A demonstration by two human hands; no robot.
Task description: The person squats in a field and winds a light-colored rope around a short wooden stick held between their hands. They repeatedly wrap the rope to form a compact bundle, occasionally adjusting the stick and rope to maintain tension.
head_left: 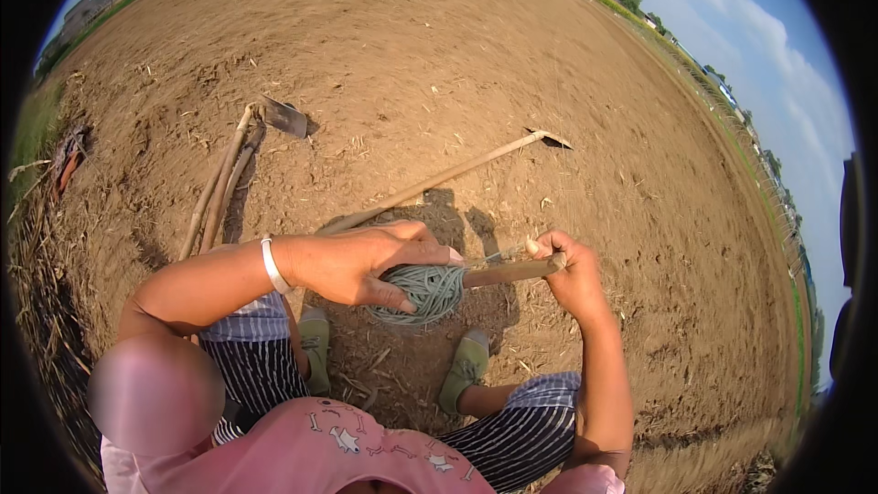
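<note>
A bundle of grey-green string is wound around a wooden stick in front of my body. My left hand is wrapped over the bundle, its thumb on the near side and its fingers across the top. At the stick's bare right end, my right hand has its fingers closed around the wood. A thin strand runs from the bundle toward my right thumb and forefinger; exactly how it passes there is too small to tell.
A hoe and another wooden handle lie at the left on bare brown soil. A second hoe lies slanting just beyond my hands. My green shoes stand below the string. Dry stalks edge the far left.
</note>
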